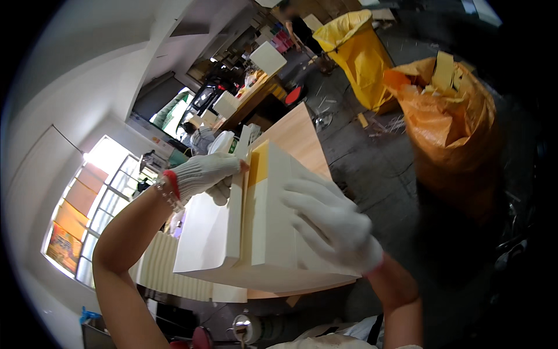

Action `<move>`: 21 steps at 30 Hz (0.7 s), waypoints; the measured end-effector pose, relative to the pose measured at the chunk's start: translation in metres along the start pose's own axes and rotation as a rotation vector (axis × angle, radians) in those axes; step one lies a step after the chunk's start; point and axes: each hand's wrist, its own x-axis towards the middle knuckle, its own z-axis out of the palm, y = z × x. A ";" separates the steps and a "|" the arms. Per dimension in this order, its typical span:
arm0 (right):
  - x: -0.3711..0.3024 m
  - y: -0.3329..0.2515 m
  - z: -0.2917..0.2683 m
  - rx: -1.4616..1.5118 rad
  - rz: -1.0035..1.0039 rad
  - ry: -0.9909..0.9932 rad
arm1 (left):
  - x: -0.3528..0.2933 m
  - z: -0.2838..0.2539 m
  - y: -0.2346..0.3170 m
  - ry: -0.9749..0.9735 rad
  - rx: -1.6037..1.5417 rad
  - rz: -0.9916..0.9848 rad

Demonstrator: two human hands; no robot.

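Note:
A white box (286, 232) with a yellow patch along its upper part is tilted in front of me over a wooden-topped table. On its left side a white panel (212, 232), like a lid or flap, stands a narrow gap away from the body. My left hand (210, 177), in a white knitted glove with a red cuff, is closed round the far part of that panel's edge, its bare thumb tip showing. My right hand (331, 221), also in a white glove, lies with fingers stretched out against the box's right side. What is inside the box is hidden.
The wooden tabletop (296, 136) shows behind the box, with a stack of ribbed cream pieces (174, 267) at left. A yellow bag (357, 58) and an orange sack of scraps (444, 116) stand on the floor at right. Other people (299, 32) are farther back.

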 end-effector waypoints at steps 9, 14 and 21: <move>0.044 -0.017 0.037 -0.201 -0.101 -0.604 | -0.081 0.003 -0.034 0.046 0.378 0.611; 0.055 -0.039 0.039 -0.262 -0.087 -0.661 | -0.130 0.043 -0.106 0.478 0.466 1.004; 0.063 -0.048 0.061 -0.658 -0.539 -0.483 | -0.111 0.044 -0.122 0.615 0.246 0.806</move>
